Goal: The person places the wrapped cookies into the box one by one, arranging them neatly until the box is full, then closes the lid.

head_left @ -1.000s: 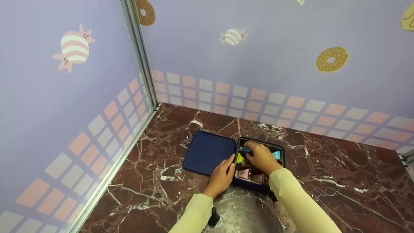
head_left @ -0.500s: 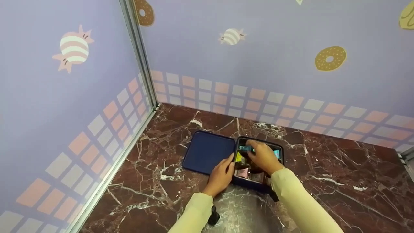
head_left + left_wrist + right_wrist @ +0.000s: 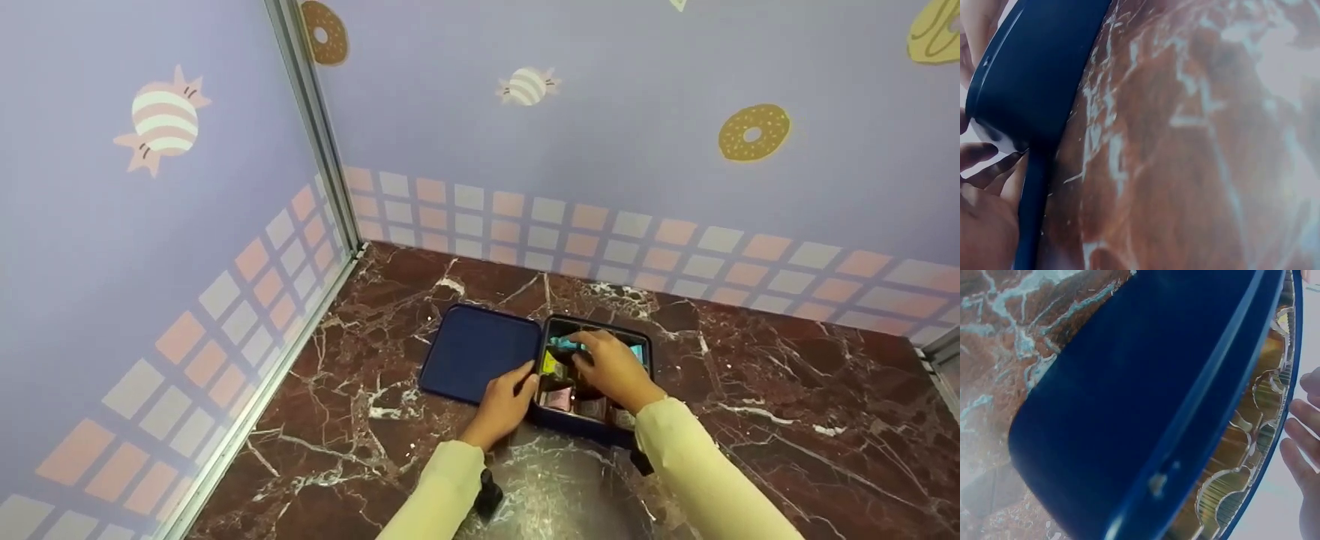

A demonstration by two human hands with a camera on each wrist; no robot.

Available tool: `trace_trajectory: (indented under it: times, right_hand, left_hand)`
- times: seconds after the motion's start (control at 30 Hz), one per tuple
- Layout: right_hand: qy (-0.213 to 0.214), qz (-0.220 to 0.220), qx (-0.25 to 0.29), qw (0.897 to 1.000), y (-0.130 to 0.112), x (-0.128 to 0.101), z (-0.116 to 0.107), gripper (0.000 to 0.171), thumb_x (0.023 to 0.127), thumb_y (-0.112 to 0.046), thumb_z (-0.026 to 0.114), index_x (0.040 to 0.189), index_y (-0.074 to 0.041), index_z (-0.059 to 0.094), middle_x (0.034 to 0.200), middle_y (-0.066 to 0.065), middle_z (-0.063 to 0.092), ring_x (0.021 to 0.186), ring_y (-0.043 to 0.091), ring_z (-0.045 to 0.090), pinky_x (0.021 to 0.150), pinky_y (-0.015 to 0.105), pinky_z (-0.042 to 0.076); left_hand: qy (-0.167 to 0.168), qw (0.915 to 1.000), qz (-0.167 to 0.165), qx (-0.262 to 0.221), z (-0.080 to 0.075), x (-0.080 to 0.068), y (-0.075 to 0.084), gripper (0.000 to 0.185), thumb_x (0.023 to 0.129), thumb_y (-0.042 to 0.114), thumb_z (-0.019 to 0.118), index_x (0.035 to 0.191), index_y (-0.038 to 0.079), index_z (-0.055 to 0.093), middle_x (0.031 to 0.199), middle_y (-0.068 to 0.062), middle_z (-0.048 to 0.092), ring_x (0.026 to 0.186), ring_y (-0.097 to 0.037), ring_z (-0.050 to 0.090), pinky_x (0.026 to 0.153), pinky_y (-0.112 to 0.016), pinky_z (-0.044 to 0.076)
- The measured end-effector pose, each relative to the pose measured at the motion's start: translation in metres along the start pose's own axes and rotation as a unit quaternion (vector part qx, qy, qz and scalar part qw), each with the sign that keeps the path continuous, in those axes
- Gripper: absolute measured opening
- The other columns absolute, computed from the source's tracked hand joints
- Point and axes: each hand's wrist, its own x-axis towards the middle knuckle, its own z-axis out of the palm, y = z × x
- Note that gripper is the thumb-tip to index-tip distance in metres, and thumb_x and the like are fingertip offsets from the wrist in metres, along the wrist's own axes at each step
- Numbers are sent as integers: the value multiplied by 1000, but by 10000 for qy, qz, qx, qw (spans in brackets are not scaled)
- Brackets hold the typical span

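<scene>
Blue box (image 3: 596, 375) sits open on the marble counter (image 3: 787, 390), roughly mid-counter, with its lid (image 3: 480, 351) lying flat just to its left, edges touching or nearly so. Inside: small wrapped pieces, teal (image 3: 561, 343), yellow (image 3: 550, 364) and pink (image 3: 558, 398) visible, in a gold scalloped liner (image 3: 1241, 455) per the right wrist view. Right hand (image 3: 615, 367) is over the box interior; versus a second ago it has slid slightly toward the far rim, fingertips now next to the teal piece at the back. Fingers look curled down into the tray, but whether they actually pinch a piece is hidden by the hand itself: can't tell. Left hand (image 3: 506, 394) hasn't really moved: fingers bent over the box's left wall where it meets the lid, bracing it; left wrist view confirms fingers (image 3: 982, 163) against the dark blue edge. Box and lid same positions as before, contents not visibly rearranged. Net read: work is still inside the box, back row, nothing lifted out yet. Behind: lilac wall panels (image 3: 600, 150) with donut and candy prints, metal corner post (image 3: 315, 142).
</scene>
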Motion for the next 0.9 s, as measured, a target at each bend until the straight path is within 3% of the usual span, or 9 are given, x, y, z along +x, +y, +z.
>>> trace_trajectory:
  times: [0.13, 0.27, 0.4, 0.63, 0.9]
  right_hand:
    - [-58, -138, -126, 9998, -1, -5, -4, 24, 89, -14, 67, 113, -7, 67, 110, 17, 67, 98, 32, 65, 83, 47, 55]
    - [-203, -127, -168, 9996, -2, -10, -9, 26, 90, -15, 66, 116, -8, 67, 112, 16, 67, 99, 31, 65, 83, 47, 55]
    - [-202, -56, -195, 9996, -2, -15, -12, 26, 91, -16, 65, 115, -7, 68, 112, 15, 67, 100, 31, 65, 84, 47, 54]
    - [-159, -46, -193, 9997, -1, -24, -14, 18, 90, -17, 67, 107, -10, 69, 110, 12, 67, 99, 31, 64, 85, 49, 54]
    - [-114, 39, -55, 9999, 1, -33, -12, 18, 91, -19, 67, 106, -11, 71, 110, 10, 67, 101, 28, 63, 87, 47, 53]
  left_hand:
    - [85, 9985, 465, 280, -4, -1, 0, 40, 103, 21, 47, 133, -3, 56, 128, -19, 63, 121, -32, 59, 102, -44, 47]
    - [260, 9889, 1001, 1064, -8, -4, -1, 33, 100, 10, 49, 128, -5, 60, 120, -18, 66, 113, -32, 63, 97, -43, 50]
    - [77, 9777, 1052, 1814, -14, -9, -3, 25, 94, 9, 59, 116, -1, 67, 124, -14, 63, 112, -29, 63, 94, -42, 52]
    - [-413, 9591, 977, 2623, -26, -16, -1, 6, 84, 17, 72, 82, 11, 70, 135, -10, 58, 113, -29, 63, 94, -41, 52]
    - [-387, 9385, 1322, 3166, -23, -18, -4, 11, 76, 14, 77, 73, 10, 67, 133, -11, 59, 123, -29, 56, 102, -43, 47]
